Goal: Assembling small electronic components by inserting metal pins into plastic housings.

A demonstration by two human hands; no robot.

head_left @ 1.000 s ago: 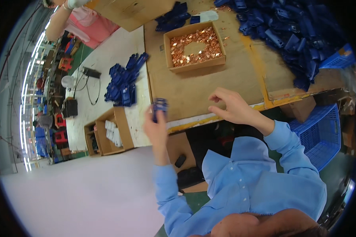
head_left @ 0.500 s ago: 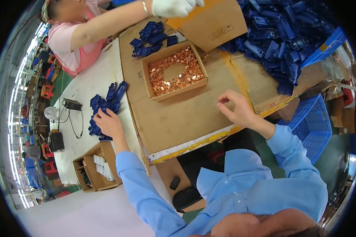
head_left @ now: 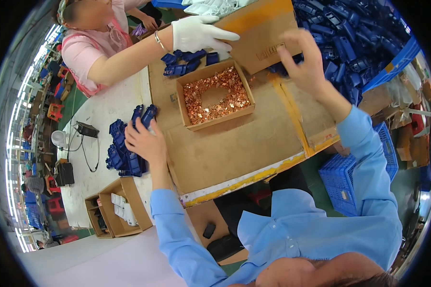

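My left hand [head_left: 147, 142] rests with fingers spread at the right edge of a small cluster of dark blue moulded plastic parts [head_left: 121, 153] on the white table. Its fingertips touch or hover over the upper parts; which, I cannot tell. My right hand [head_left: 302, 62] is raised at the far right, thumb and fingers apart with nothing visible in them. It is in front of a tilted cardboard box [head_left: 254, 36] and beside a large heap of similar blue parts [head_left: 342, 45]. Between my hands, a shallow cardboard box [head_left: 220, 119] holds many small copper-coloured metal pieces [head_left: 201, 107].
A co-worker's white-gloved hand [head_left: 198, 34] reaches in by the tilted box, above more blue parts [head_left: 182, 69]. At the lower left stands a divided cardboard box [head_left: 112, 225] with white items. A blue plastic crate [head_left: 337, 186] sits below the table's yellow-taped edge [head_left: 254, 173].
My right hand has moved up and away toward the heap and tilted box. My left hand has shifted slightly right over the cluster. The co-worker's gloved hand has come lower.
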